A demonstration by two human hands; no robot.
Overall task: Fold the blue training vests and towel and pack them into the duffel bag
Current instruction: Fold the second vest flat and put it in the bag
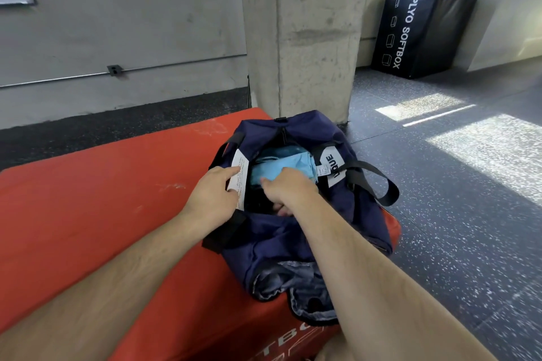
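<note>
In the head view, the duffel bag (337,214) lies open on an orange soft box (102,199), with folded light-blue cloth (287,165) already inside. The left hand (214,187) presses flat, straight fingers on the rim. The right hand (289,193) curls down into the opening, and I cannot tell whether it grips anything. Packing looks well advanced.

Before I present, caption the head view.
Left hand presses the rim of the bag, on a red softbox, while the right hand grips blue fabric inside.
</note>
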